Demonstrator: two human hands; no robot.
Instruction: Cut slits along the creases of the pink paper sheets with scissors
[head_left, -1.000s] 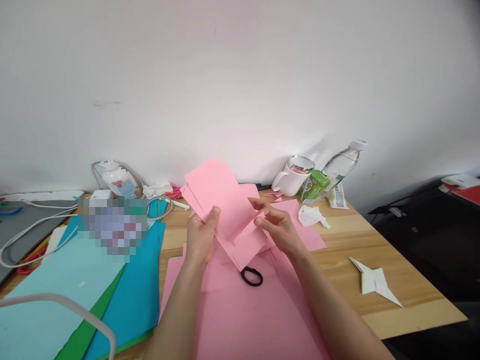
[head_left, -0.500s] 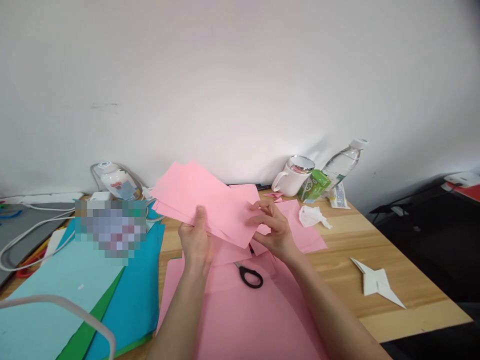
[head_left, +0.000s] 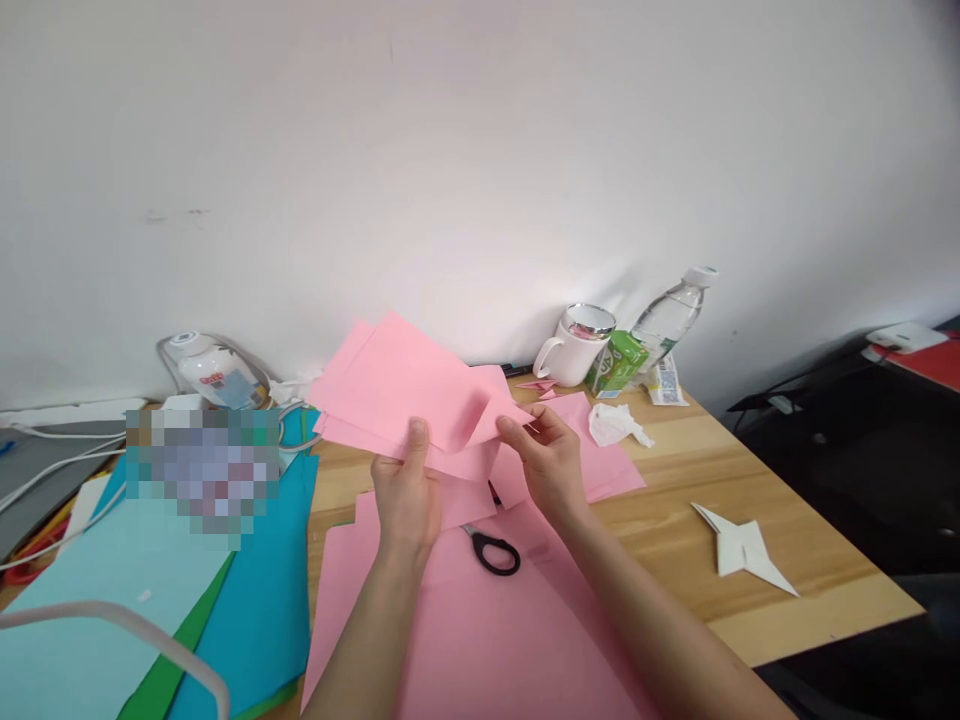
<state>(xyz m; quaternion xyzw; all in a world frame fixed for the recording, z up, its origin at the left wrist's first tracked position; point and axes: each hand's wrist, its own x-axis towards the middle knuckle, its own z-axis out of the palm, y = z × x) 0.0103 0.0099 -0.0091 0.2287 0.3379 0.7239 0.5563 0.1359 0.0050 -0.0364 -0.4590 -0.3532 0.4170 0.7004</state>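
Observation:
Several pink paper sheets [head_left: 397, 385] are fanned out in my left hand [head_left: 409, 490], its thumb pressing on top near their lower edge. My right hand [head_left: 547, 450] pinches the right corner of the top sheet, which curls up and over. Below lie scissors with a black handle loop [head_left: 495, 552]; their blades are mostly covered by paper. Larger pink sheets [head_left: 517, 640] spread over the table under my forearms, and another pink sheet [head_left: 600, 450] lies to the right of my right hand.
Along the wall stand a white mug [head_left: 577, 345], a green carton [head_left: 619, 362], a clear bottle [head_left: 671, 315] and a white bottle [head_left: 217, 372]. A crumpled tissue [head_left: 619, 425] and a folded white paper star [head_left: 745, 550] lie right. Blue and green sheets [head_left: 277, 590] and cables fill the left.
My right hand has closed on the top sheet's right corner and bent it upward. My left hand keeps its hold on the sheets. The whole view has shifted slightly.

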